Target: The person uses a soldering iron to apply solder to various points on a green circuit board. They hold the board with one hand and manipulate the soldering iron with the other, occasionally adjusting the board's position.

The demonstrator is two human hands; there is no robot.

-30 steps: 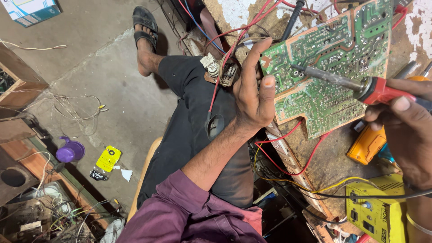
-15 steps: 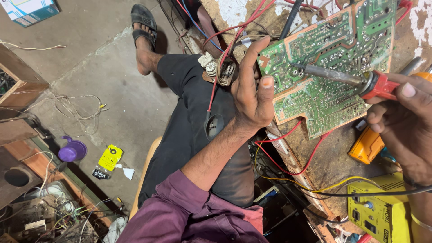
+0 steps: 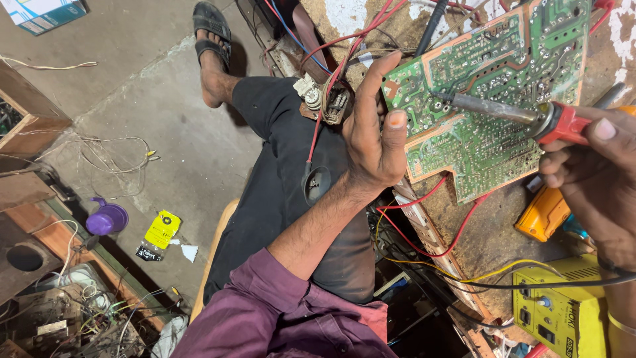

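Left hand [image 3: 372, 142] clamps left edge of circuit board [image 3: 490, 106], grip closed, thumb near hot tip: burn risk if board slips. Board green, solder side up, tilted over bench [image 3: 490, 232], red wires trailing. Right hand [image 3: 589, 172] grips red-handled soldering iron [image 3: 510, 111], tip touching board; lingering heat could lift tracks.

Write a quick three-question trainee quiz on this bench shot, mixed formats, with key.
1. True or false: the left hand steadies the green circuit board by its edge.
2. What does the right hand hold? A) the red-handled soldering iron B) a screwdriver C) pliers
3. Fill in: the iron's tip rests on the ____.

Key
1. True
2. A
3. Circuit board, on its solder side
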